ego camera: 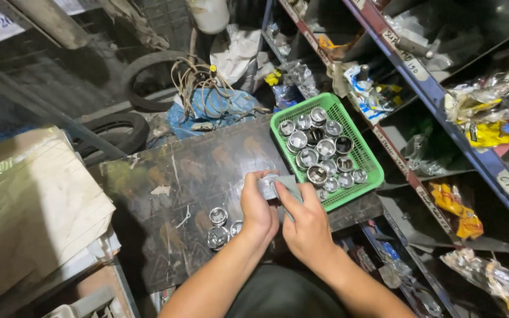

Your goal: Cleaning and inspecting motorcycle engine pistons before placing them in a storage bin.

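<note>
My left hand (258, 211) and my right hand (306, 222) meet over a dark, worn board (195, 176). Together they hold a metal socket (266, 185) wrapped in a grey cloth (290, 184); the socket's end shows above my left thumb. Just beyond my hands sits a green plastic basket (367, 158) holding several shiny metal sockets (318, 147). Three loose sockets (219, 227) lie on the board to the left of my left wrist.
Shelves (437, 100) with bagged parts run along the right. Tyres (119, 132), tangled wires (198, 76) and a blue bag lie beyond the board. A cardboard box (30, 206) stands at the left. My dark trousers show below.
</note>
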